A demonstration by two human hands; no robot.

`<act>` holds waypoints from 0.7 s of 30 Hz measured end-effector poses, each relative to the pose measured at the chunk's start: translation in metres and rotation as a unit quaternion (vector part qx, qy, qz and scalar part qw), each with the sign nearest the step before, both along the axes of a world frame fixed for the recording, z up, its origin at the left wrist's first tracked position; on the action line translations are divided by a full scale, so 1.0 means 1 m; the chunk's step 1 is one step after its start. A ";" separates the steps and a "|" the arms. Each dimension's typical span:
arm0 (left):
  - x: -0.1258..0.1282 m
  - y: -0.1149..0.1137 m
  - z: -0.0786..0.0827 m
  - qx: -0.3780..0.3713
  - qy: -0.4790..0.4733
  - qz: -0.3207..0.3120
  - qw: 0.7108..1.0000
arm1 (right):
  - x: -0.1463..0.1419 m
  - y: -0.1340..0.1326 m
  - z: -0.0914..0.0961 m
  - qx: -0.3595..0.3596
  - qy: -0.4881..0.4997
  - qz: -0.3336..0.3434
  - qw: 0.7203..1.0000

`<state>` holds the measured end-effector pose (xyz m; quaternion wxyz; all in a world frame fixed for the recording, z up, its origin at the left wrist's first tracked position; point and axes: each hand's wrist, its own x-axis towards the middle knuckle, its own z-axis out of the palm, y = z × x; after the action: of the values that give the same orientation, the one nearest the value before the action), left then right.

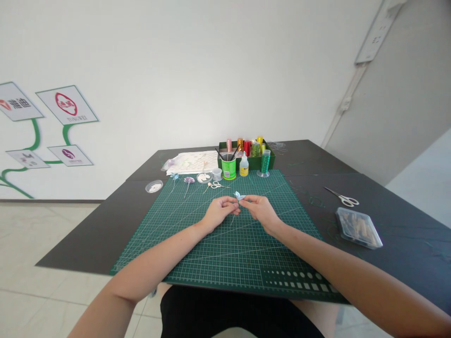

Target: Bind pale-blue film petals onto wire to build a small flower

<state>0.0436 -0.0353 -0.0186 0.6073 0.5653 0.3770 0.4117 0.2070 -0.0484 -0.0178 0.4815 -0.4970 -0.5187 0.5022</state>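
Observation:
Over the middle of a green cutting mat (225, 253), my left hand (220, 211) and my right hand (259, 210) meet. Both pinch a small pale blue flower piece (239, 196) on a thin wire stem, the fingertips closed round it from either side. The stem runs down and to the left below my left fingers. Both forearms stretch forward over the mat.
At the mat's far edge lie finished small flowers (189, 180), small scissors (215, 185), a green cup of tools (229, 167), a glue bottle (244, 165), a green thread spool (264, 163) and a box of spools (246, 148). Larger scissors (343, 197) and a clear plastic box (358, 227) sit right.

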 end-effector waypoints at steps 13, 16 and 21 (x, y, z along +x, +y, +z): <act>0.000 0.000 0.000 0.003 -0.025 -0.028 0.999 | 0.001 0.001 -0.001 -0.002 0.018 -0.008 1.000; 0.001 -0.002 0.002 0.015 -0.025 -0.045 0.999 | 0.000 0.000 0.000 -0.025 0.054 0.006 0.998; 0.002 -0.005 0.004 0.011 -0.030 -0.058 0.998 | 0.000 0.001 -0.001 -0.037 0.098 0.017 0.994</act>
<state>0.0458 -0.0404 -0.0143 0.6348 0.5804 0.3210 0.3964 0.2072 -0.0475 -0.0190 0.5027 -0.4542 -0.4583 0.5752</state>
